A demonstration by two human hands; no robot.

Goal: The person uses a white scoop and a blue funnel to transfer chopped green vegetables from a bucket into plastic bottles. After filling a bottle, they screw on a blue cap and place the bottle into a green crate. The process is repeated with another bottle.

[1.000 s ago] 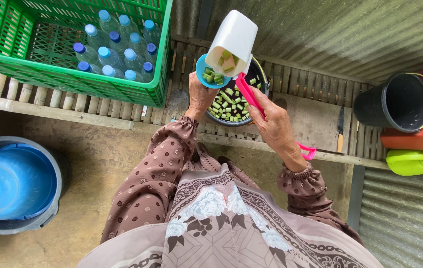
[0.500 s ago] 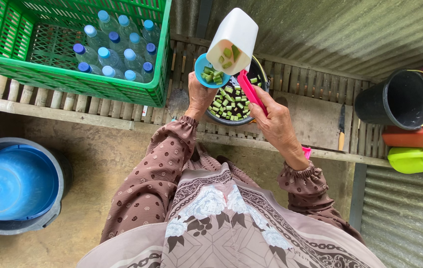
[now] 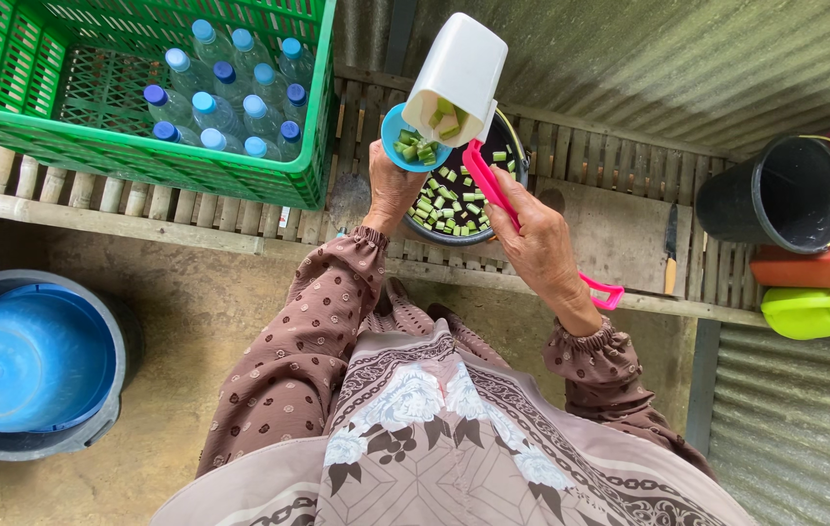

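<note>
Right hand [image 3: 539, 255] has its grip pressed tight around the pink handle [image 3: 493, 190] of a white scoop [image 3: 456, 80], tipped mouth-down so the green vegetable pieces inside slide out instead of sitting in the back. Left hand [image 3: 392, 187], at nine o'clock from the right, has its grip closed on a small blue bowl [image 3: 413, 142] from underneath, holding it just under the scoop's lip at its seven o'clock, evidently to catch what falls. Both sit directly above the dark pot [image 3: 454, 205] full of chopped green pieces, which looks deliberate: anything that misses the bowl drops back in. The pot rests on the slatted wooden table [image 3: 581, 166], near its front edge. Out at ten o'clock there's a green plastic crate [image 3: 142, 161] with blue-capped bottles [image 3: 230, 97] standing upright in it. At three o'clock, a knife [image 3: 670, 248] lies flat on a board, well apart from the hands, then a black bucket [image 3: 780, 195]. Down at eight o'clock, on the floor, a blue basin [image 3: 25, 356] nests inside a grey tub.
</note>
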